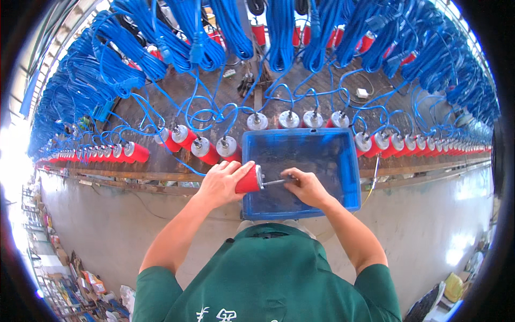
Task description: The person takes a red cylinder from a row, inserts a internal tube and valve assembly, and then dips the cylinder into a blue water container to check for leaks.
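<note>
My left hand [219,183] is wrapped round a red cylinder [248,181] lying on its side, its silver end cap facing right. A blue cable runs toward this hand from the table. My right hand [307,188] is closed on a thin grey metal rod [274,182] that meets the end cap; whether it is a tool or a part of the cylinder, I cannot tell. Both hands are over a blue plastic bin [355,177] with a dark, dirty bottom.
Red cylinders with silver caps [199,145] stand in a long row along the dark wooden table [177,88], joined to blue cables. Thick bundles of blue cable [281,37] hang over the far side. A small white block [362,93] lies on the table.
</note>
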The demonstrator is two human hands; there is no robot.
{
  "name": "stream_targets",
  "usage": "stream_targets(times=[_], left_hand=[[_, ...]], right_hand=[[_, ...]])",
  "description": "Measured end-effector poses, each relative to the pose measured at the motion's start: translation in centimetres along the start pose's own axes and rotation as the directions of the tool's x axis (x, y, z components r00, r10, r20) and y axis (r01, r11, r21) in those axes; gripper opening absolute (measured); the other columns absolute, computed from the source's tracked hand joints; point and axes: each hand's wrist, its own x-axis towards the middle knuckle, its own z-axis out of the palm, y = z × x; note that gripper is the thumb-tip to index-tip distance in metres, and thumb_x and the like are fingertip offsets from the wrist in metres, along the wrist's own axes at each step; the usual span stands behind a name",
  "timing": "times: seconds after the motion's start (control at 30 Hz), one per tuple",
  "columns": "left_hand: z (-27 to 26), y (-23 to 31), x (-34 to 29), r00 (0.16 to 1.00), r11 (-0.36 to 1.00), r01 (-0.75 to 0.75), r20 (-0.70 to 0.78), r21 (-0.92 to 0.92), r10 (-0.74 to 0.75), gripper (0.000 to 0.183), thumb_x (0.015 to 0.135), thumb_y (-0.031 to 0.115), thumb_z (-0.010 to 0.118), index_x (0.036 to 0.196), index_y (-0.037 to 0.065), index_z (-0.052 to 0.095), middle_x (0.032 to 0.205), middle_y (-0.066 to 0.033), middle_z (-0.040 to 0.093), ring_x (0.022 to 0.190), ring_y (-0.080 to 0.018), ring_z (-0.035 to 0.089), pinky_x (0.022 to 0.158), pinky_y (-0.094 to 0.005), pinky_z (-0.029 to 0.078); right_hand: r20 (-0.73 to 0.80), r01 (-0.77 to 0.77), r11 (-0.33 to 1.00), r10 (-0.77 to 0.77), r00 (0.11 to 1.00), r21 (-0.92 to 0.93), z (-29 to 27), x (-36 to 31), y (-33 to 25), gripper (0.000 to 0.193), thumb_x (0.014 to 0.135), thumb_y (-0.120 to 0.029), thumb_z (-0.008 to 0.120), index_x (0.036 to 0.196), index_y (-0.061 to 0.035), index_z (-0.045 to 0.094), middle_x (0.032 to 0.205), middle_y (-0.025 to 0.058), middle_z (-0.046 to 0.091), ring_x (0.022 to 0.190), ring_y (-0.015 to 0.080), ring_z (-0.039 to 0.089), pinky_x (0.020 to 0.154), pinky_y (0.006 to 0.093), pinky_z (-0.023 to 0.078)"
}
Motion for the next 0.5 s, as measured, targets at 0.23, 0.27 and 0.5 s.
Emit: stream_targets(times=[0.23,0.27,0.5], left_hand=[[-0.3,0.0,0.0,0.998,0.998,-0.055,0.010,0.019,0.055,0.107,0.064,0.034,0.096,0.160,0.021,0.051,0.121,-0.0080,0.067,0.104,-0.0306,0.065,0.093,-0.0441,0.055],[-0.4,0.0,-0.2,0.999,0.999,-0.036,0.006,0.025,0.036,0.107,0.064,0.034,0.096,0.160,0.021,0.051,0.121,-0.0080,0.067,0.104,-0.0306,0.065,0.093,-0.0441,0.055],[-0.1,0.0,-0.1,0.999,0.998,-0.050,0.023,0.033,0.049,0.106,0.066,0.037,0.096,0.161,0.022,0.050,0.122,-0.0068,0.067,0.107,-0.0298,0.065,0.094,-0.0434,0.055]], right_hand=[[0.422,-0.428,0.776,0.232,0.877,0.463,-1.6,-0.5,0.0,0.038,0.109,-0.029,0.067,0.143,-0.0111,0.069,0.082,-0.0008,0.058,0.076,0.0092,0.057,0.069,0.0268,0.050],[0.434,-0.423,0.780,0.218,0.874,0.461,-1.9,-0.4,-1.3,0.038,0.109,-0.029,0.067,0.143,-0.0111,0.069,0.082,-0.0008,0.058,0.076,0.0092,0.057,0.069,0.0268,0.050],[0.244,0.086,0.823,0.065,0.968,-0.561,-1.4,0.0,0.0,0.023,0.093,-0.023,0.078,0.108,-0.0089,0.068,0.086,0.0139,0.075,0.080,0.0396,0.074,0.071,0.0481,0.060]])
